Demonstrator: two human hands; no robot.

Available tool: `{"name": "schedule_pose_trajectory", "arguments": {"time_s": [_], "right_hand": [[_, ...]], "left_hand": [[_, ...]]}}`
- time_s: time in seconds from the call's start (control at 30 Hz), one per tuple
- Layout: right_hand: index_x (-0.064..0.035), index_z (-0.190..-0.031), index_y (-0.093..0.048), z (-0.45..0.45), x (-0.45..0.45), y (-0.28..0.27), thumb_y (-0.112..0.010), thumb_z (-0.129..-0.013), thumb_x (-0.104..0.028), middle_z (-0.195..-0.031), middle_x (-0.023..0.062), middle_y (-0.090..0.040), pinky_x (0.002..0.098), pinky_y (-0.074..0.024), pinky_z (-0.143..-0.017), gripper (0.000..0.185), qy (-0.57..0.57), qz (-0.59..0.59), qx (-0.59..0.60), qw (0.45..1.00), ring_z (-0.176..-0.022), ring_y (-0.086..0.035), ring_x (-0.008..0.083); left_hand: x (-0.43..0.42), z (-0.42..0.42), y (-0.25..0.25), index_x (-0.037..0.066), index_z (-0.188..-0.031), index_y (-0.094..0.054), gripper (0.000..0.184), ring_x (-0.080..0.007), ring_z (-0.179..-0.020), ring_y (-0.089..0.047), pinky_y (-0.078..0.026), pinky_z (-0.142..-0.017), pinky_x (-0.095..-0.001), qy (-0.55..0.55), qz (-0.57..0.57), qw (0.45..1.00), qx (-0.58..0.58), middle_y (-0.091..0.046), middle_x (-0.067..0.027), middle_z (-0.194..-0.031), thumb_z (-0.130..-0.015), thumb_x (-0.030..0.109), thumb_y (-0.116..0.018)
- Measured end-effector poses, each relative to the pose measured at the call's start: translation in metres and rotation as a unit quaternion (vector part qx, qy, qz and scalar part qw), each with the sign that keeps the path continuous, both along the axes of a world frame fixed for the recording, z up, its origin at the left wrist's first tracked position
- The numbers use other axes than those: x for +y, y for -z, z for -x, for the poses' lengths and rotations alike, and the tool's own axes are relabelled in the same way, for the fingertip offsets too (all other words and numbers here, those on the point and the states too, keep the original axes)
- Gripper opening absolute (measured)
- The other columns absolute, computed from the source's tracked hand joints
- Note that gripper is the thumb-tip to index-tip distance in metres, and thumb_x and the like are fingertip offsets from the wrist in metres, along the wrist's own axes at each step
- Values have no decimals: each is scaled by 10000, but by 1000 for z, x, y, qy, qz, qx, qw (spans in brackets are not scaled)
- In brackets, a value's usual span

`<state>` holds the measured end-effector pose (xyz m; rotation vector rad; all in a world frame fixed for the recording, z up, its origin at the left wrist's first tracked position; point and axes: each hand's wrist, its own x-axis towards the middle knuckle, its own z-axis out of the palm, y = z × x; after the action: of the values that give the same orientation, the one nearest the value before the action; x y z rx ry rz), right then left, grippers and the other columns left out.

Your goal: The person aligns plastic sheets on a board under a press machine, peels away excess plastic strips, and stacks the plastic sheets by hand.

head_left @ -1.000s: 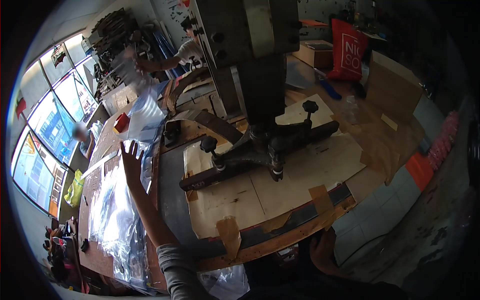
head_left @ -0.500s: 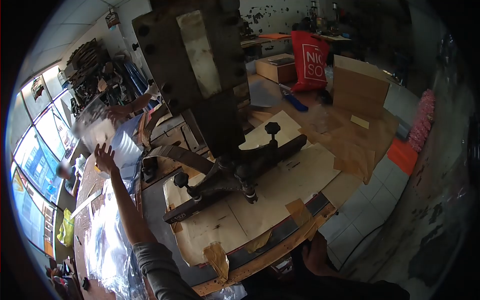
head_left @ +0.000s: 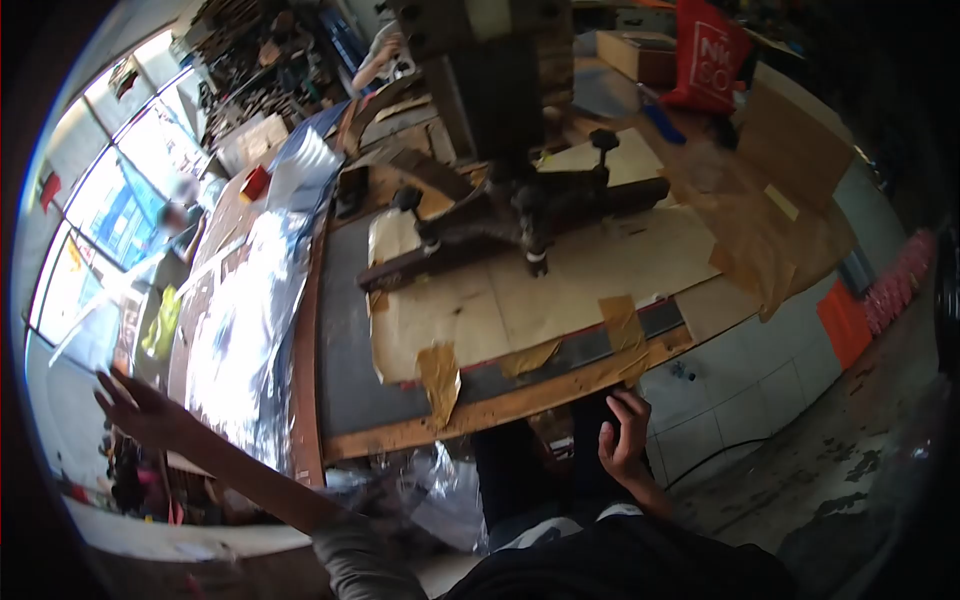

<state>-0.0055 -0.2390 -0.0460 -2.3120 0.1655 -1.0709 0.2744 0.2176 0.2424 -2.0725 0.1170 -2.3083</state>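
My left hand [head_left: 140,408] is stretched out at the far left, its fingers spread and nothing in them. Nearest to it lies a shiny clear plastic sheet [head_left: 250,330] along the left side of the bench. My right hand [head_left: 627,435] hangs just below the wooden front edge [head_left: 490,415] of the bench, beside my leg, its fingers loosely bent and holding nothing visible. In front of me a dark metal press [head_left: 490,100] carries a crossbar [head_left: 470,240] with black knobs. Under the bar lies beige paper [head_left: 600,260], held with brown tape [head_left: 437,382].
A red bag [head_left: 708,60] and an open cardboard box [head_left: 795,140] stand at the back right. A small red object [head_left: 255,183] and a dark phone-like object [head_left: 351,190] lie at the back left. Another person's arm [head_left: 378,62] shows behind the press.
My left hand has moved down and outward, away from a blurred clear item, which no longer shows there. My view has tilted down. The right hand is now more visible below the bench edge.
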Motion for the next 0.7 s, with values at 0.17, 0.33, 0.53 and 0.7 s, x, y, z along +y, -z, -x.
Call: {"name": "schedule_pose_trajectory", "arguments": {"time_s": [0.17, 0.33, 0.53, 0.7], "right_hand": [[-10, -1170, -558, -7, 23, -55, -491, -966, -400, -1158, 212, -569, 394, -501, -837, 446, -301, -96, -35, 948, -1030, -591, 338], [-32, -1443, -312, -20, 56, -92, -594, -823, -634, -1329, 233, -494, 450, -509, -897, 909, -561, -545, 120, 611, -1167, -548, 330], [-8, -1459, -245, 0, 7, -96, -690, -817, -467, -1329, 301, -472, 481, -568, -805, 906, -511, -593, 144, 606, -1137, -571, 384], [40, -1436, -260, 37, -47, -79, -687, -848, -336, -1272, 320, -511, 487, -598, -713, 817, -457, -594, 111, 653, -1065, -609, 410]], "left_hand": [[-11, 163, 147, 87, -1329, -451, 350, -178, -924, -544, -473, -806, -328, 326, 304, 895, 1, -551, -68, -1097, -1005, 212, -418], [-81, 254, 260, 156, -1188, -511, 239, -80, -542, -399, -410, -498, -254, 720, 581, 357, 128, -475, 29, -729, -952, 177, -536], [-95, 244, 234, 7, -1119, -489, 261, -148, -577, -557, -483, -548, -275, 611, 555, 379, 419, -606, -92, -737, -936, 171, -577], [-117, 215, 213, -43, -1089, -506, 257, -237, -675, -652, -520, -645, -321, 637, 408, 324, 568, -655, -158, -791, -933, 151, -572]]}}
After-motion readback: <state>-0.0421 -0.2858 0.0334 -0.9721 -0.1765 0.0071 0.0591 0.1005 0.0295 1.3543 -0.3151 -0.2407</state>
